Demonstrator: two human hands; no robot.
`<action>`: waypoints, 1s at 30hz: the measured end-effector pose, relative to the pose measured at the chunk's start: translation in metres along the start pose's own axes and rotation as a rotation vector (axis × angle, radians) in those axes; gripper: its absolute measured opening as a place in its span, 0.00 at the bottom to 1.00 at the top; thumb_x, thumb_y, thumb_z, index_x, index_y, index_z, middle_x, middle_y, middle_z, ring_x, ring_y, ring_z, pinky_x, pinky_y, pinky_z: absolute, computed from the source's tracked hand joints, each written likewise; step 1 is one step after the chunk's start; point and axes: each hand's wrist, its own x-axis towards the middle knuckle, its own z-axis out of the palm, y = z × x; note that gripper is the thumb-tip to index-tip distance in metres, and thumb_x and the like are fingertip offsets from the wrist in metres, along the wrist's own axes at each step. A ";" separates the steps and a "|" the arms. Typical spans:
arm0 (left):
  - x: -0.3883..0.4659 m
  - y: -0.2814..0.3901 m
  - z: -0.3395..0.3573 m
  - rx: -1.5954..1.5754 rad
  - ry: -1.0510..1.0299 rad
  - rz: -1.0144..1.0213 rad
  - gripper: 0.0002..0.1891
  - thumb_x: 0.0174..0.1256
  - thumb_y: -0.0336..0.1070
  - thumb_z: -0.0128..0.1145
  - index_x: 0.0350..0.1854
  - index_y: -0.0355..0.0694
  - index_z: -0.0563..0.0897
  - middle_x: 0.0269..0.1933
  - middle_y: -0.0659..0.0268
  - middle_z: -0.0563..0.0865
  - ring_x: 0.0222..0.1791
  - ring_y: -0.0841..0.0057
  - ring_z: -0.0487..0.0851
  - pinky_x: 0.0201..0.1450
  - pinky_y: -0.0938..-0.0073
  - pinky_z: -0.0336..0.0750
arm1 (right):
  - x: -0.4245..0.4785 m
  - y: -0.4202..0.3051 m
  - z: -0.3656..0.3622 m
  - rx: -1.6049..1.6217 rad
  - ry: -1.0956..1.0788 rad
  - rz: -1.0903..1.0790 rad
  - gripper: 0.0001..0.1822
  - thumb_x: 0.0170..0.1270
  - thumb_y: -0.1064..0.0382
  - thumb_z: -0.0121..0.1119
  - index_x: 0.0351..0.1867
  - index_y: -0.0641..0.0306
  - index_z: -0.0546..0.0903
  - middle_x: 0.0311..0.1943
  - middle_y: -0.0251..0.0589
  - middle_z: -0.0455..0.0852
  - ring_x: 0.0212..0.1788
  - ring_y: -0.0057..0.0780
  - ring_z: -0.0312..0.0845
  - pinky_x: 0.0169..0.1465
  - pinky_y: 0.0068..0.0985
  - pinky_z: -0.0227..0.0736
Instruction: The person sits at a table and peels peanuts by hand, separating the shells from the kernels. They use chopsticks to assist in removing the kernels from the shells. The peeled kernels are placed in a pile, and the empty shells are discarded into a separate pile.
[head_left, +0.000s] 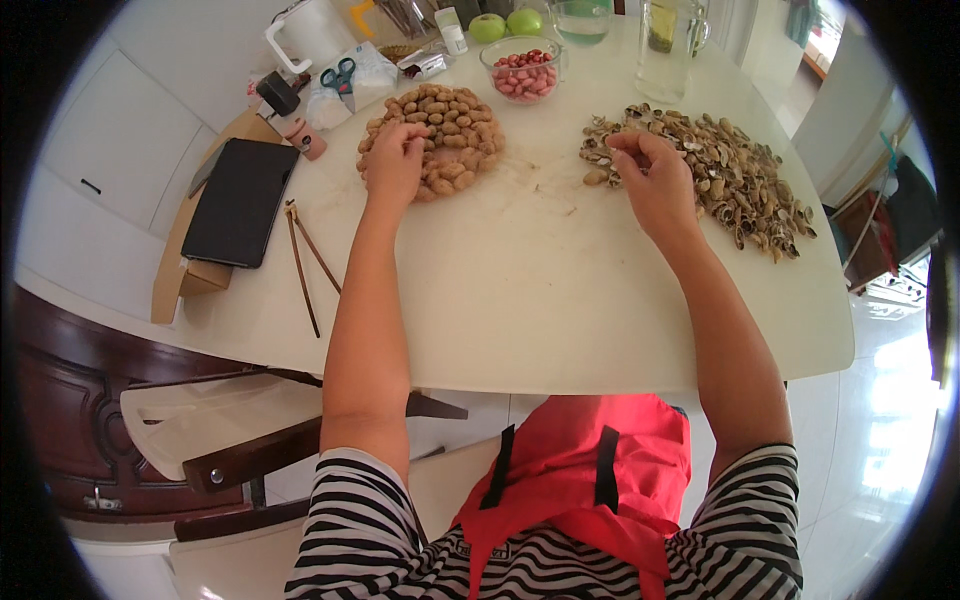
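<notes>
Unshelled peanuts (450, 127) lie in a round heap at the back left of the pale tabletop (540, 300). My left hand (397, 157) is at the heap's left side, fingertips bent over the nuts; whether it grips one cannot be told. At the right, a broad pile of split peanut shells (742, 180) spreads over the table. My right hand (652, 176) is over the pile's left edge, thumb and forefinger close together, and what is between them is too small to tell. Behind and between the hands stands a clear glass bowl (523, 71) with pink peanut kernels.
A black tablet (240, 202) lies on a cardboard box (166, 277) at the left, near wooden chopsticks (301, 270). Along the back are scissors (339, 76), a white kettle (307, 34), green apples (487, 28) and a glass pitcher (666, 67). A chair (217, 420) stands at lower left.
</notes>
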 end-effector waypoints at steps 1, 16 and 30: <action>-0.001 0.002 0.004 0.083 -0.040 0.023 0.11 0.58 0.31 0.52 0.43 0.44 0.79 0.39 0.63 0.80 0.37 0.72 0.79 0.42 0.74 0.72 | 0.000 0.000 0.000 -0.003 -0.006 -0.007 0.07 0.53 0.71 0.54 0.34 0.65 0.80 0.30 0.40 0.78 0.29 0.26 0.75 0.36 0.21 0.70; 0.004 0.019 0.010 0.110 -0.228 -0.005 0.16 0.53 0.31 0.57 0.46 0.48 0.78 0.40 0.63 0.80 0.43 0.64 0.76 0.46 0.66 0.70 | -0.006 -0.002 0.006 -0.010 -0.091 -0.048 0.07 0.54 0.71 0.53 0.34 0.66 0.80 0.30 0.41 0.77 0.29 0.27 0.78 0.36 0.23 0.69; -0.004 0.028 0.016 0.271 0.110 0.134 0.12 0.55 0.34 0.56 0.43 0.41 0.78 0.40 0.61 0.80 0.41 0.64 0.77 0.43 0.66 0.71 | -0.007 -0.006 0.005 0.069 -0.109 0.009 0.07 0.54 0.71 0.53 0.34 0.67 0.80 0.31 0.42 0.77 0.30 0.29 0.79 0.36 0.22 0.70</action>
